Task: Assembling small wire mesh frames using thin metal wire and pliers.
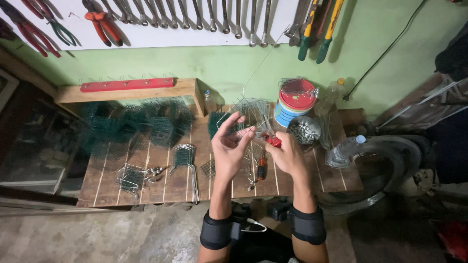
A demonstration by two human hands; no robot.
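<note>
Both hands up over the wooden bench (146, 175), working a wire frame (251, 109).

Left hand (228, 148): palm toward me, fingers (233, 121) spread and curled, tips pinching thin wire at the lower edge of the wire frame. Grasping wire, not clenched.

Right hand (287, 156): fingers closed around red-handled pliers (273, 140), nose pointing toward the left fingertips. Pliers tip looks like it meets the wire just beside my left thumb, but the view is blurred there, so I can't tell for sure.

Wire frame sits in the air between my hands and the wall, above the middle of the bench; one long strand runs up from it toward the tool board (161, 24).

Around it:
- Striped tin with red lid (295, 100) just right of the frame, at the back of the bench.
- Round bowl of small metal bits (303, 130) in front of the tin, near my right hand.
- Screwdriver with orange handle (261, 170) lying on the bench under my hands.
- Bent wire pieces (184, 158) and a small wire basket (130, 178) to the left.
- Green mesh pile (131, 126) on the left end.
- Clear plastic bottle (346, 146) lying on the right edge.
</note>
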